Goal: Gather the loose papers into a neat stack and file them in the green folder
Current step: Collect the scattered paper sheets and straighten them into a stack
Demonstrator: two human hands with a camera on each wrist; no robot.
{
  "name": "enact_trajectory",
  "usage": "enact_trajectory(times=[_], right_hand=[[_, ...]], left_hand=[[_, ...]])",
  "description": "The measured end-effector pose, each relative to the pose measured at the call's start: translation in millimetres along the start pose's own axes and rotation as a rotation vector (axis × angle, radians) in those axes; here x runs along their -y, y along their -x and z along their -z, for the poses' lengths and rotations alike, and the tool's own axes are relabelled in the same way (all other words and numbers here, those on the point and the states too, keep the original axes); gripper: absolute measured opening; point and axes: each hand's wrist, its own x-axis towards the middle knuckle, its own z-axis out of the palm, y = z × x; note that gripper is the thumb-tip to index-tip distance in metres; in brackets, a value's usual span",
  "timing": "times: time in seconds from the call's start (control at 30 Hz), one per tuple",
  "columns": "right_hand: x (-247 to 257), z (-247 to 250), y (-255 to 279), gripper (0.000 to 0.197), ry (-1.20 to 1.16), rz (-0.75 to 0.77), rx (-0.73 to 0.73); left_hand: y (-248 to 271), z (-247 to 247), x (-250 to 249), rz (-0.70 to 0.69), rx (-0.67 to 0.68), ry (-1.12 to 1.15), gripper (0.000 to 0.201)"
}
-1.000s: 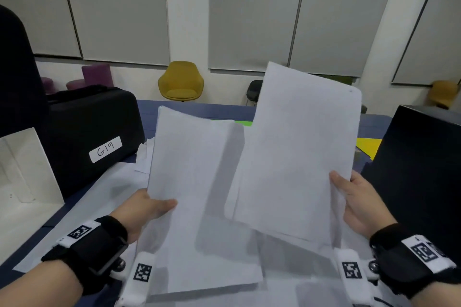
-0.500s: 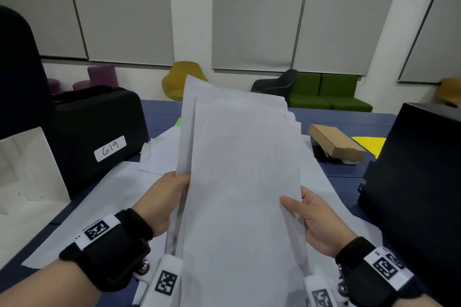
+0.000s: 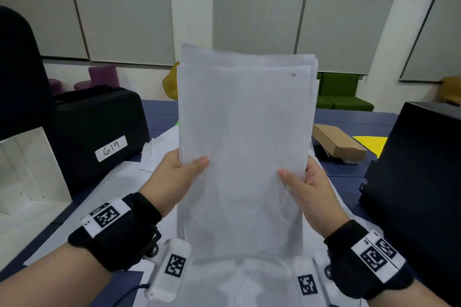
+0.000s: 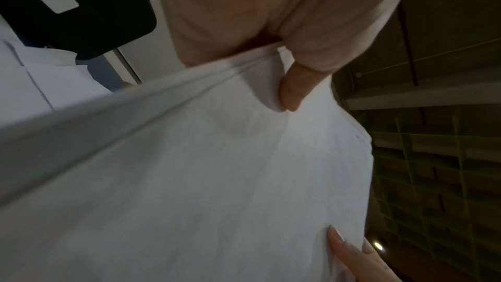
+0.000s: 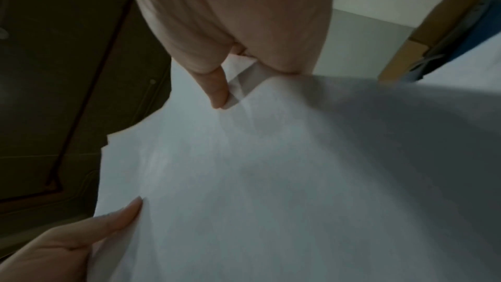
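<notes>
A stack of white papers (image 3: 245, 147) stands upright in front of me, held between both hands. My left hand (image 3: 174, 177) grips its left edge, thumb on the front, fingers behind. My right hand (image 3: 308, 182) grips the right edge the same way. The sheets' top edges are slightly uneven. In the left wrist view the thumb presses the papers (image 4: 216, 179); the right wrist view shows the thumb on the papers (image 5: 271, 179) too. A sliver of green (image 3: 177, 122) shows behind the stack's left edge; whether it is the folder I cannot tell.
More white sheets (image 3: 104, 194) lie on the blue table (image 3: 349, 119). A black case labelled G19 (image 3: 97, 129) stands left, a white box (image 3: 27, 169) nearer left, a black box (image 3: 419, 169) right. A cardboard box (image 3: 336, 143) and yellow sheet (image 3: 371, 143) lie behind.
Two separate bundles, one in each hand, came together into one stack. It now stands upright and squared between both hands, which moved to its side edges.
</notes>
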Motion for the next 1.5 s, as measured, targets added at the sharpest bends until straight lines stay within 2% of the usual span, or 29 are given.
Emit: enact_trajectory(times=[0.17, 0.37, 0.4, 0.43, 0.5, 0.53, 0.73, 0.83, 0.93, 1.0, 1.07, 1.17, 1.3, 1.4, 1.5], right_hand=[[11, 2, 0, 0.037, -0.015, 0.082, 0.062], [8, 9, -4, 0.081, -0.032, 0.097, 0.132], [9, 8, -5, 0.080, -0.026, 0.094, 0.134], [10, 7, -6, 0.072, -0.009, 0.096, 0.135], [14, 2, -6, 0.041, 0.011, 0.106, 0.148], [16, -2, -7, 0.033, 0.006, 0.102, 0.152], [31, -11, -9, 0.032, 0.065, 0.063, 0.206], [27, -11, -11, 0.031, 0.049, 0.004, 0.219], [20, -14, -10, 0.023, 0.076, -0.055, 0.195], [19, -15, -10, 0.022, 0.086, -0.059, 0.186], [23, -15, -10, 0.027, 0.066, -0.035, 0.195], [33, -14, -11, 0.032, -0.013, 0.015, 0.206], [47, -15, -15, 0.049, -0.026, 0.130, 0.144], [60, -20, -18, 0.054, 0.024, 0.362, -0.022], [75, -23, -17, 0.071, 0.103, 0.593, -0.099]], left_hand=[[0, 3, -5, -0.115, 0.016, 0.013, 0.030], [2, 11, -10, -0.146, 0.120, 0.054, 0.040], [1, 13, -12, -0.146, 0.145, 0.058, 0.042], [0, 14, -15, -0.152, 0.167, 0.060, 0.044], [-2, 13, -19, -0.164, 0.185, 0.070, 0.045], [-3, 12, -20, -0.165, 0.179, 0.076, 0.045], [-7, 12, -23, -0.103, 0.128, 0.100, 0.059], [-6, 11, -16, -0.055, 0.153, 0.096, 0.046], [-5, 8, -9, -0.053, 0.121, 0.084, 0.028], [-3, 8, -10, -0.070, 0.119, 0.068, 0.026], [-2, 8, -16, -0.098, 0.109, 0.055, 0.037], [-4, 8, -32, -0.206, -0.008, 0.028, 0.061], [-3, 1, -58, -0.533, -0.212, -0.074, 0.049], [-4, 0, -71, -0.764, -0.292, -0.243, 0.059], [-7, 1, -76, -0.836, -0.311, -0.353, 0.053]])
